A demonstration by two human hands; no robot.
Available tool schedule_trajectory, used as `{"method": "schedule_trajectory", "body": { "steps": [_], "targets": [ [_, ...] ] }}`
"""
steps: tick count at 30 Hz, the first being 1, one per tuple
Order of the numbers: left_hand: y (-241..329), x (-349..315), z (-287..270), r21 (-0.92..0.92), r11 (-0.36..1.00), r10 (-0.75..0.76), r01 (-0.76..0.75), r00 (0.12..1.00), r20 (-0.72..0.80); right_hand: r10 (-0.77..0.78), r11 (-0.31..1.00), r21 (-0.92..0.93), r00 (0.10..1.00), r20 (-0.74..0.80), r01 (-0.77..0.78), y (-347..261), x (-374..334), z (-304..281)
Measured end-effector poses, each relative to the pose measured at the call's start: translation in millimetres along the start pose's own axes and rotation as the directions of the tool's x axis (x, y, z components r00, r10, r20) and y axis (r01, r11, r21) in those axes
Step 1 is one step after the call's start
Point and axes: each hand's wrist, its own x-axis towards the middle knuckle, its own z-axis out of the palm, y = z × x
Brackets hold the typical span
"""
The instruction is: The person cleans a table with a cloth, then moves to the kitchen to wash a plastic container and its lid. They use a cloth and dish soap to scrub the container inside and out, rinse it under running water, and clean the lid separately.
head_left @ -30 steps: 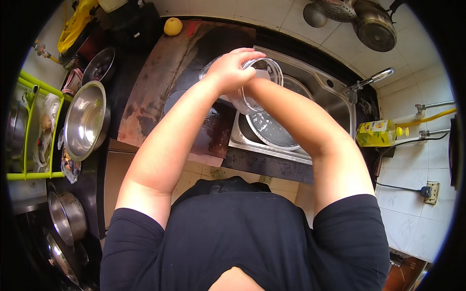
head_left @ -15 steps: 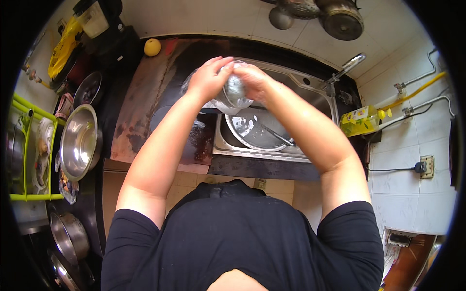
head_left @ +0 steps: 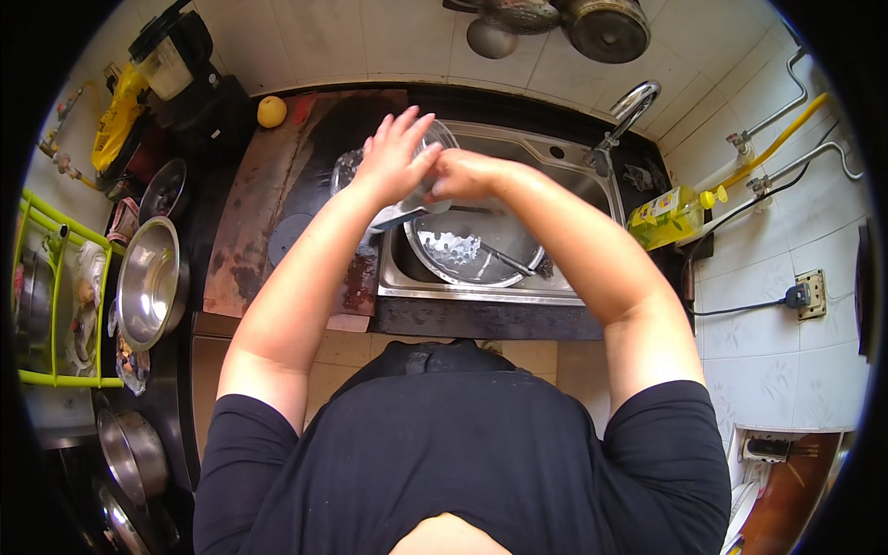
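Near the sink's left end, my left hand (head_left: 396, 162) has its fingers stretched out and spread, palm down over a clear, shiny vessel like a glass bowl (head_left: 442, 132). Close beside its thumb is my right hand (head_left: 462, 176), fingers curled in and slightly blurred; what they hold, if anything, is hidden. More clear, glassy material (head_left: 345, 170) shows left of my left wrist. Below the hands, a pale flat strip (head_left: 398, 219) lies across the sink's left rim. In the sink (head_left: 481, 296) rests a metal basin (head_left: 427, 261) with sudsy water and a dark-handled utensil (head_left: 507, 261).
A chrome faucet (head_left: 606, 148) rises at the sink's back right, near a yellow detergent bottle (head_left: 659, 222). On the left stand a steel bowl (head_left: 148, 282), a green rack (head_left: 57, 305) and a blender (head_left: 176, 69). A round yellow fruit (head_left: 271, 112) sits at the back. Pans (head_left: 606, 28) hang above.
My left hand has opened from its grip on the shiny clear vessel, fingers now spread. My right hand has curled and shifted slightly down and left. The whole view has shifted a little.
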Motion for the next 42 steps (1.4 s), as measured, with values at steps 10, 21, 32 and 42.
{"method": "schedule_trajectory", "body": {
  "steps": [10, 21, 32, 42],
  "targets": [
    [65.1, 25.7, 7.4, -0.13, 0.869, 0.492, -0.478, 0.803, 0.338, 0.047, 0.929, -0.368, 0.999, 0.008, -0.041, 36.8, -73.5, -59.4],
    [113.8, 31.9, 107.2, -0.128, 0.932, -0.32, 0.339, 0.935, 0.152, 0.268, 0.954, 0.298, 0.468, -0.842, -0.011, 114.0, -130.2, 56.3],
    [163.8, 16.5, 153.4, -0.816, 0.235, -0.621, 0.528, 0.727, 0.292, 0.084, 0.883, -0.032, 0.224, -0.971, -0.469, 145.0, -125.3, 25.4],
    [165.8, -35.8, 198.2, -0.836, 0.415, -0.512, 0.359, 0.852, 0.112, 0.276, 0.925, 0.38, 0.673, -0.686, 0.008, 176.3, -125.0, 45.5]
  ]
}}
